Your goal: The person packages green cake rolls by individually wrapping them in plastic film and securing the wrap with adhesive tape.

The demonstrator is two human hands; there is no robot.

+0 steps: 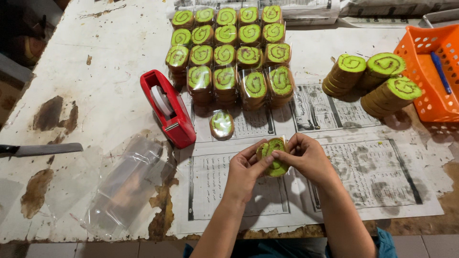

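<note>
My left hand point(244, 167) and my right hand point(308, 155) together grip a small stack of green swirl cake slices point(272, 157) in a clear plastic wrap, held just above the newspaper-covered table point(373, 177). My fingers pinch the wrap at the top of the stack. One wrapped stack point(222, 124) lies alone in front of several rows of wrapped green swirl stacks point(229, 57). A red tape dispenser point(168, 107) stands to the left of my hands.
Three unwrapped rolls of sliced green cake point(370, 81) lie at the right beside an orange basket point(430, 71) holding a blue pen. Clear plastic bags point(126, 186) lie at the near left. A knife point(40, 149) rests at the left edge.
</note>
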